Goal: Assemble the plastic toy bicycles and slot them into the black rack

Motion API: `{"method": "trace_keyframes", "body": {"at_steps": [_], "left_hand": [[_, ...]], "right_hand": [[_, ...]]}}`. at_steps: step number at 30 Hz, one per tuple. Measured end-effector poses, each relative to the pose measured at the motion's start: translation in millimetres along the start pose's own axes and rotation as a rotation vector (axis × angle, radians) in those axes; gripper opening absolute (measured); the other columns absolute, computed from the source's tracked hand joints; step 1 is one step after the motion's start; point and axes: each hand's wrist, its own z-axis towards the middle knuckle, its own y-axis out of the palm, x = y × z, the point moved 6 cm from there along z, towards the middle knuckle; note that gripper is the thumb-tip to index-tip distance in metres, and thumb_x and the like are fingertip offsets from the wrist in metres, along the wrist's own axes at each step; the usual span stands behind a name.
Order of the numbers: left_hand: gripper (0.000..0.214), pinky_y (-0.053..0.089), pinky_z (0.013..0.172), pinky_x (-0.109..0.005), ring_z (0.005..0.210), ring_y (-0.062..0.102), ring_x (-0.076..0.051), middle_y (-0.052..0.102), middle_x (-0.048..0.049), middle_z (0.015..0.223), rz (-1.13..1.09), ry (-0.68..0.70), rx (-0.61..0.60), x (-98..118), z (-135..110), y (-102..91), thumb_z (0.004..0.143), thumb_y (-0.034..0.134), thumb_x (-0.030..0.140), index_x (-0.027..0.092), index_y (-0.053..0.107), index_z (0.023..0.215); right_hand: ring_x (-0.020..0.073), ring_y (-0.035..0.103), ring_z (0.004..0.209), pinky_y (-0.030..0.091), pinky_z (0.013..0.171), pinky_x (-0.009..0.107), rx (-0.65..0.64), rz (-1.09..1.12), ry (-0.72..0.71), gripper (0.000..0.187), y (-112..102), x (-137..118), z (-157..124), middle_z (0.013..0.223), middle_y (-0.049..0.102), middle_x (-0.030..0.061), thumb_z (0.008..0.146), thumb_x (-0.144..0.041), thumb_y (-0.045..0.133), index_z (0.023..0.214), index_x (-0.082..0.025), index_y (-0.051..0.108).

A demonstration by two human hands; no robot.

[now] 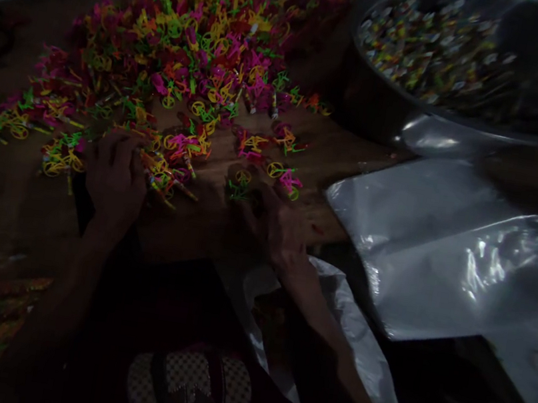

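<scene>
A big heap of small bright plastic toy bicycles [191, 48], pink, yellow, green and orange, covers the far part of a wooden table [9, 210]. My left hand [115, 178] lies palm down at the heap's near edge, its fingers curled over a few toys [165, 172]. My right hand [276, 219] rests on the table with its fingers bent against a green and yellow toy [241, 184]. The light is dim, and what either hand grips is hard to make out.
A large metal basin [452, 60] of small mixed pieces stands at the far right. Clear plastic bags [454, 249] lie to the right, another bag [353, 349] hangs under my right forearm. A sandal [191, 385] shows below.
</scene>
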Motion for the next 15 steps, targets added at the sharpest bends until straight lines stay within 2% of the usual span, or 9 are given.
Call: {"method": "trace_keyframes", "body": {"at_steps": [3, 5, 7, 11, 13, 15], "left_hand": [[0.023, 0.039, 0.111, -0.044, 0.123, 0.057, -0.028, 0.068, -0.0091, 0.121, -0.138, -0.060, 0.000, 18.3, -6.0, 0.6, 0.096, 0.053, 0.030, 0.024, 0.069, 0.111], [0.022, 0.048, 0.098, -0.038, 0.102, 0.065, -0.023, 0.072, -0.0075, 0.107, -0.287, -0.174, -0.136, 31.0, -13.6, 17.3, 0.095, 0.055, 0.033, 0.023, 0.070, 0.108], [0.022, 0.051, 0.086, -0.032, 0.088, 0.067, -0.020, 0.073, -0.0060, 0.096, -0.477, -0.284, -0.322, 43.8, -23.4, 41.6, 0.091, 0.064, 0.034, 0.021, 0.071, 0.107], [0.031, 0.052, 0.081, -0.027, 0.093, 0.070, -0.020, 0.075, -0.0066, 0.099, -0.814, -0.450, -0.548, 57.8, -33.2, 82.0, 0.079, 0.078, 0.034, 0.018, 0.072, 0.105], [0.024, 0.052, 0.077, -0.026, 0.091, 0.070, -0.021, 0.076, -0.0051, 0.094, -0.876, -0.494, -0.629, 58.1, -32.0, 96.8, 0.078, 0.078, 0.035, 0.017, 0.074, 0.094], [0.020, 0.051, 0.072, -0.025, 0.087, 0.069, -0.020, 0.077, -0.0033, 0.088, -0.896, -0.539, -0.660, 54.1, -28.6, 106.7, 0.078, 0.077, 0.035, 0.017, 0.076, 0.088]], "right_hand": [[0.0274, 0.066, 0.085, 0.055, 0.071, 0.041, -0.042, -0.125, -0.013, 0.029, 2.9, -1.5, -3.2, 0.110, 0.067, 0.0133, 0.091, -0.037, 0.058, 0.115, -0.021, 0.066], [0.0287, 0.066, 0.090, 0.055, 0.073, 0.042, -0.070, -0.111, -0.011, 0.028, 2.1, -3.0, -2.6, 0.113, 0.065, 0.0147, 0.091, -0.031, 0.057, 0.115, -0.020, 0.065], [0.0287, 0.066, 0.088, 0.055, 0.072, 0.043, -0.073, -0.071, 0.005, 0.028, -0.6, -4.7, -1.2, 0.112, 0.064, 0.0155, 0.091, -0.035, 0.058, 0.113, -0.019, 0.065], [0.0283, 0.064, 0.089, 0.057, 0.075, 0.044, -0.027, 0.008, -0.023, 0.030, -4.4, -12.1, 1.0, 0.107, 0.064, 0.0133, 0.091, -0.046, 0.060, 0.109, -0.022, 0.065], [0.0272, 0.065, 0.091, 0.057, 0.077, 0.042, -0.016, 0.025, -0.058, 0.028, -3.0, -16.2, 3.5, 0.107, 0.066, 0.0117, 0.091, -0.045, 0.061, 0.108, -0.025, 0.066], [0.0262, 0.066, 0.093, 0.057, 0.078, 0.040, -0.025, 0.048, -0.099, 0.026, -2.2, -20.0, 8.6, 0.109, 0.068, 0.0111, 0.092, -0.045, 0.061, 0.108, -0.025, 0.067]]}}
